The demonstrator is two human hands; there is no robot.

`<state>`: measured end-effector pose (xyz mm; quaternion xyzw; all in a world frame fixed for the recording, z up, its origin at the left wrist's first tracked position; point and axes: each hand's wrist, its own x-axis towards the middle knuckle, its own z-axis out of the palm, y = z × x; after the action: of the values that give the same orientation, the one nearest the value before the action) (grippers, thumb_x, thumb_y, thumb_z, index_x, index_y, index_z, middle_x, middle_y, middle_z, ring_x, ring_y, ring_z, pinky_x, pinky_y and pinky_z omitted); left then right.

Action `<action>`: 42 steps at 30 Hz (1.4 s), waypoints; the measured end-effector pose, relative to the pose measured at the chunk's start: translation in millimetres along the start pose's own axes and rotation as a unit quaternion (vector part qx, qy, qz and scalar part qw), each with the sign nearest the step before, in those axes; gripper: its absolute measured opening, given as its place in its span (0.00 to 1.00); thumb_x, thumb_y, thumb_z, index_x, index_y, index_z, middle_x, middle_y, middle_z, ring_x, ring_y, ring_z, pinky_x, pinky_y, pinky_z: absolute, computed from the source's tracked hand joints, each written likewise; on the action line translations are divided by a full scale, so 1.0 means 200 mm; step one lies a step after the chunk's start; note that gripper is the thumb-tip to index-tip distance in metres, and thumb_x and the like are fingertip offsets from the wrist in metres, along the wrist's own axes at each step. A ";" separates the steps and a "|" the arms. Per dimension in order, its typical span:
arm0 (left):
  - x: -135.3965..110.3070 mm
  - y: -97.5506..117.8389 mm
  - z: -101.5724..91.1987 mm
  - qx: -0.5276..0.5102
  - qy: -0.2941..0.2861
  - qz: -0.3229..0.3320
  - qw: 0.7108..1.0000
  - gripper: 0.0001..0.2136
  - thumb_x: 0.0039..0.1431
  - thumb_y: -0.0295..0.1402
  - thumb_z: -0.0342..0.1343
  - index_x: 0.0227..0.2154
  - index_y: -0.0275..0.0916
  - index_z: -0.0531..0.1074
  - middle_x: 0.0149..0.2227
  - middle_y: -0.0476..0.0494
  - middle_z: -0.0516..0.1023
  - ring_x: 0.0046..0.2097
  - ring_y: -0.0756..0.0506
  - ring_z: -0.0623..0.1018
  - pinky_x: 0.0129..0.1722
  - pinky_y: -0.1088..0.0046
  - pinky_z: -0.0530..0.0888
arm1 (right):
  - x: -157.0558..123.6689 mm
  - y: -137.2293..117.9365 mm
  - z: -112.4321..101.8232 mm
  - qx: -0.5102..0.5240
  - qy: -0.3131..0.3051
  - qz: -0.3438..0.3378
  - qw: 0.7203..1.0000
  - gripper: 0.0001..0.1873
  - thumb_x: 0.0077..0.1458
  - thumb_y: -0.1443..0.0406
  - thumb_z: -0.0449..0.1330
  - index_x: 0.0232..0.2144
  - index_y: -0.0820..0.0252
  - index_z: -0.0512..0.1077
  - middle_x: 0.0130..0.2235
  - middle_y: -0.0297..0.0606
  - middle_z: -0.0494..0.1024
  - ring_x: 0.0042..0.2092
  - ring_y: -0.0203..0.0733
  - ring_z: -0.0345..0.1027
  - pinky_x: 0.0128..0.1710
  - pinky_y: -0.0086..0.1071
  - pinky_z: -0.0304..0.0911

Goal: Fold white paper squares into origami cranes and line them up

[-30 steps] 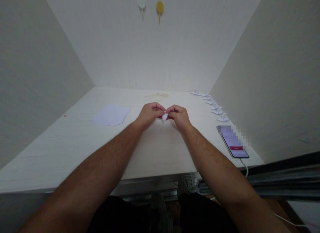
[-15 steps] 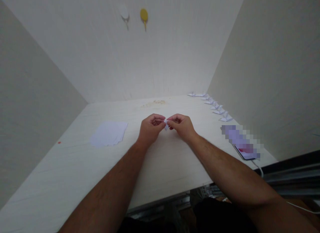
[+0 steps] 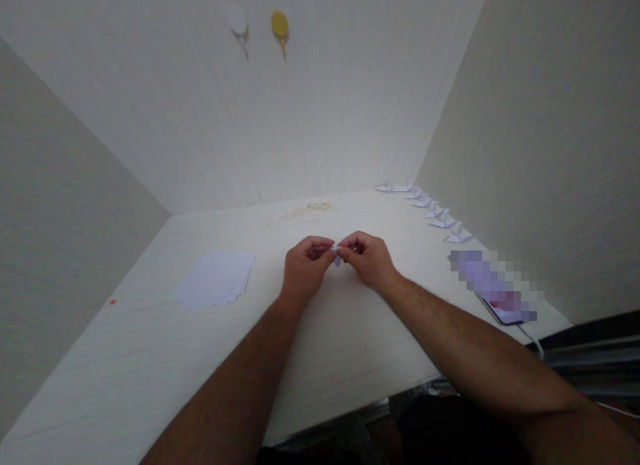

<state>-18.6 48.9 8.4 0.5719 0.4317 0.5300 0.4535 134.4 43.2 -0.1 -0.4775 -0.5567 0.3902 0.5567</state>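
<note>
- Folded paper (image 3: 338, 260): one small white piece, between the hands, about mid-table, well in from the near edge of the table (image 3: 345, 358).
- Left hand (image 3: 307, 265): one, thumb and fingertips pinching the folded paper from its left; other fingers curled.
- Right hand (image 3: 369, 258): one, pinching the same piece from its right, thumb facing the left thumb.
- Pose: both forearms reach in over the near edge, slanting inward; wrists apart, fingertips nearly meeting. Can't tell if hands touch the tabletop.
- Paper cranes (image 3: 437, 213): about seven, white, lined along the right edge up to the far right corner; farthest ones overlap, exact count unclear.
- Phone (image 3: 504, 312): one, by the right edge toward the near right corner, partly pixelated; one white cable (image 3: 535, 342) at its near end.
- Paper stack (image 3: 217, 280): one, toward the left edge, sheets uneven, not countable.
- Hooks: two on the back wall, white hook (image 3: 238, 22), yellow hook (image 3: 281, 25).
</note>
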 end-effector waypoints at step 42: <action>-0.01 0.02 -0.01 -0.053 -0.002 0.003 0.999 0.09 0.45 0.32 0.68 0.30 0.37 0.78 0.26 0.48 0.79 0.29 0.50 0.77 0.34 0.71 0.74 | -0.03 -0.07 0.02 -0.013 0.020 -0.012 1.000 0.09 0.50 0.58 0.65 0.29 0.57 0.77 0.28 0.35 0.79 0.28 0.38 0.70 0.30 0.33 0.66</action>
<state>-20.7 46.8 13.0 0.5495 0.4000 0.5525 0.4824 128.4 33.8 10.6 -0.4860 -0.5562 0.3669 0.5656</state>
